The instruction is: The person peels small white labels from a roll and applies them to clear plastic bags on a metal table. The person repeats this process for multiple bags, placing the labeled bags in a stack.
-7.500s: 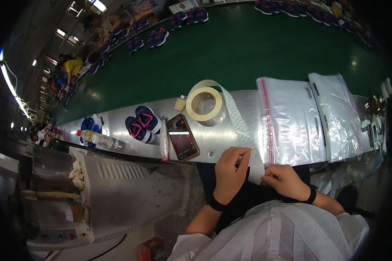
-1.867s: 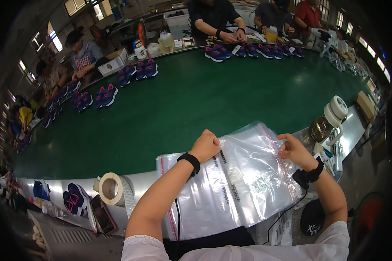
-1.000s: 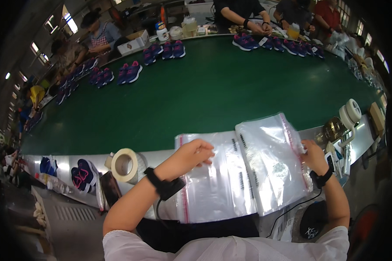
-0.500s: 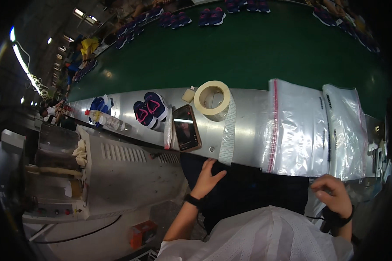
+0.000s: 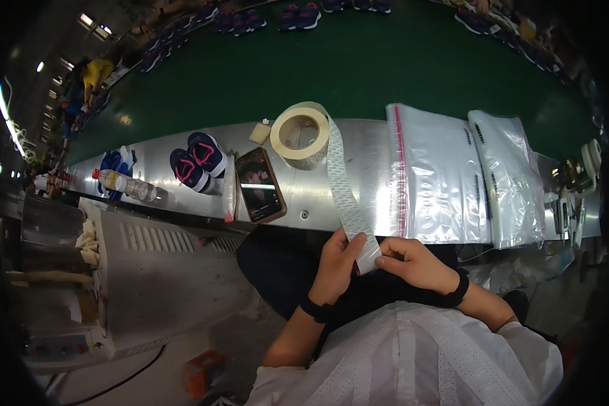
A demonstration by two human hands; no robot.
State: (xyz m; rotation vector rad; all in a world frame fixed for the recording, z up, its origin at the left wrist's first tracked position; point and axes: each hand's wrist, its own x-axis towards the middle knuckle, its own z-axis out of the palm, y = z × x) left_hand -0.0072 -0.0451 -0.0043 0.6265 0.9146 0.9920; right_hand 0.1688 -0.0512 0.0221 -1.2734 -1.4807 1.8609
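Observation:
A roll of cream-coloured labels [image 5: 300, 135] stands on the metal ledge, and its patterned strip [image 5: 346, 196] runs down over the ledge's near edge to my hands. My left hand [image 5: 336, 260] is closed on the strip's left side near its loose end, thumb on top. From the right, my right hand [image 5: 413, 262] pinches the end of the strip, its thumb and finger at the corner. A black band circles each wrist. Right of the strip lies a stack of clear plastic bags [image 5: 436, 179] with a red-edged side.
Left of the roll lie a phone [image 5: 260, 186], a small beige block [image 5: 259, 133], a pair of small dark shoes [image 5: 197, 162] and a plastic bottle [image 5: 134, 186]. A tape dispenser [image 5: 578, 172] stands at the right. Beyond runs a green conveyor belt [image 5: 318, 74] with shoes along its far side.
Both hands have come together at the strip's end, my right hand moving left from beside the bags. The strip is now drawn toward me and to the right. The whole view has shifted.

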